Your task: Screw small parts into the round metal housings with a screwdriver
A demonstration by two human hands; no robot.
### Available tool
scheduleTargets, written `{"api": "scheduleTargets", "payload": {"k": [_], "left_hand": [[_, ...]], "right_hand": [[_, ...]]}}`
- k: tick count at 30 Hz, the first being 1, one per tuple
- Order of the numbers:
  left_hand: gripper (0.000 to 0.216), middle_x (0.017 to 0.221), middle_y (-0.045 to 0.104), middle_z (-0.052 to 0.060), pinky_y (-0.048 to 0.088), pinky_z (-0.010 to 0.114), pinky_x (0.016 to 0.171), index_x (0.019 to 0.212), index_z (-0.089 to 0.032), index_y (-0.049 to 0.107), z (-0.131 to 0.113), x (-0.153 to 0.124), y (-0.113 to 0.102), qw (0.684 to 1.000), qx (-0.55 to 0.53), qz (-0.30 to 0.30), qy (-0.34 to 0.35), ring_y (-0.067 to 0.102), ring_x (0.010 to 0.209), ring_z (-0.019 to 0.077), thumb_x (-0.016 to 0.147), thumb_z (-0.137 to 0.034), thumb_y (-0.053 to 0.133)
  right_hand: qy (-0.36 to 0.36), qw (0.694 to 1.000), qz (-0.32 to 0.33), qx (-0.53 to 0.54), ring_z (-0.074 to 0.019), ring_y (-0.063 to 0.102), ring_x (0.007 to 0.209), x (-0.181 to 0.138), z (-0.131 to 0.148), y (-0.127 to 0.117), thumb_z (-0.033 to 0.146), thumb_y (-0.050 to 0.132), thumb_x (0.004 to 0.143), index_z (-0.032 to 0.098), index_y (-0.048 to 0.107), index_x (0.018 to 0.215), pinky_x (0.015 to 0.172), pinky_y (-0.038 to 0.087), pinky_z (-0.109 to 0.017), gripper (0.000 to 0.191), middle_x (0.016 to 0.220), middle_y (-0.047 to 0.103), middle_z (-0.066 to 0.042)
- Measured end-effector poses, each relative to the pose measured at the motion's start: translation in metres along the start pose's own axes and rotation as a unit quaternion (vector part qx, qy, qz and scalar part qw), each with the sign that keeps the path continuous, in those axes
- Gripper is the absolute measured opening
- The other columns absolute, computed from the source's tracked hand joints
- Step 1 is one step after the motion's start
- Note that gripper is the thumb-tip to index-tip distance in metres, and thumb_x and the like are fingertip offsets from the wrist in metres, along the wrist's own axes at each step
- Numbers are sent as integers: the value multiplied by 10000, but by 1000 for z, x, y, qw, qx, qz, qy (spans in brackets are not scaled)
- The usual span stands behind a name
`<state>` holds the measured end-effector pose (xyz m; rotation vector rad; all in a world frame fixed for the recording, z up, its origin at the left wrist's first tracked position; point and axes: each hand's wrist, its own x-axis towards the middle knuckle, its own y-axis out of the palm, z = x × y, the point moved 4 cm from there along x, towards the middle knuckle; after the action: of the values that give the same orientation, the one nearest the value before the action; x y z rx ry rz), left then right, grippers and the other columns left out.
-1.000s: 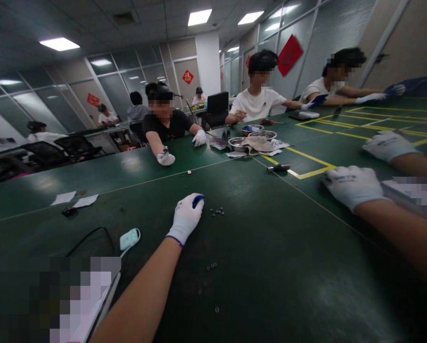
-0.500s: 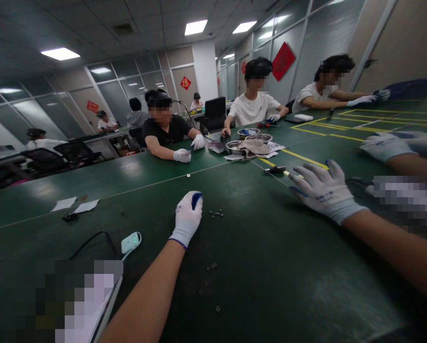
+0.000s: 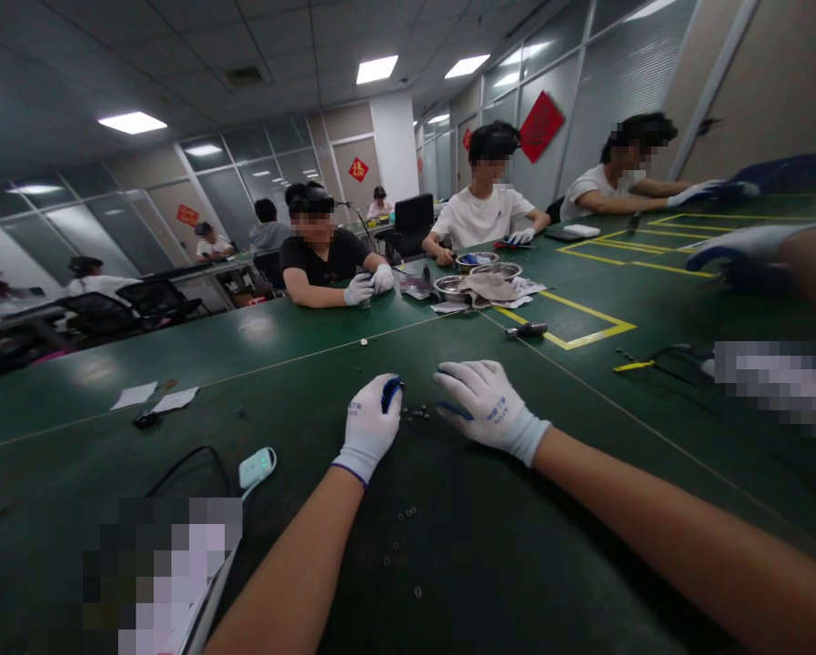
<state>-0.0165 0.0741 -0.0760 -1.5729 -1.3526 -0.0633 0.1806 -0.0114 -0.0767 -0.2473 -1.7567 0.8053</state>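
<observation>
My left hand (image 3: 370,423), in a white glove, rests on the green table (image 3: 503,537) with its fingers curled round a small blue object (image 3: 390,393). My right hand (image 3: 482,400), also gloved, lies just to its right with fingers spread, holding nothing. Between the two hands sits a small cluster of tiny metal nuts (image 3: 418,415). A few more small nuts (image 3: 400,532) lie scattered nearer to me, beside my left forearm.
A small white device (image 3: 256,465) with a black cable lies at left. Paper scraps (image 3: 155,397) lie further left. Metal bowls (image 3: 474,273) and a screwdriver (image 3: 527,329) sit beyond. A co-worker's gloved hand (image 3: 749,250) is at right; several people sit across the table.
My right hand has swung left across the table and come down beside my left hand and the nuts. My left hand has stayed in place. The co-worker opposite pulled both hands together.
</observation>
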Motion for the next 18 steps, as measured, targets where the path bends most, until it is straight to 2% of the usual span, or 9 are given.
{"api": "scheduleTargets", "payload": {"k": [4, 8, 14, 18], "left_hand": [[219, 1049, 791, 69, 609, 368, 935, 1128, -220, 699, -4, -2, 0, 1000, 7, 10, 10, 761, 976, 229, 921, -176, 641], [208, 1014, 793, 57, 615, 359, 897, 1109, -232, 701, -8, -4, 0, 1000, 10, 24, 13, 763, 942, 227, 915, -176, 651], [201, 1029, 793, 60, 612, 354, 912, 1115, -229, 715, -13, -7, 2, 998, -11, 59, 34, 758, 949, 218, 927, -219, 645], [341, 1236, 757, 106, 547, 421, 1063, 1241, -215, 703, -12, -2, 7, 993, 47, 101, 35, 703, 1162, 266, 914, -308, 675]], "right_hand": [[32, 997, 31, 62, -298, 656, 1038, 21, 17, 27, 330, 671, 941, 163, 621, 1354, 900, 421, -438, 448, 1195, 748, -160], [35, 994, 49, 91, -271, 673, 957, 27, 20, 41, 262, 644, 955, 167, 667, 1258, 868, 423, -421, 319, 1084, 776, -134], [64, 989, 56, 123, -245, 689, 929, 23, 15, 43, 189, 625, 944, 199, 709, 1156, 848, 425, -393, 228, 1034, 788, -108], [118, 984, 54, 121, -239, 703, 882, 18, 4, 33, 213, 634, 934, 204, 726, 1038, 821, 434, -371, 139, 954, 788, -88]]}}
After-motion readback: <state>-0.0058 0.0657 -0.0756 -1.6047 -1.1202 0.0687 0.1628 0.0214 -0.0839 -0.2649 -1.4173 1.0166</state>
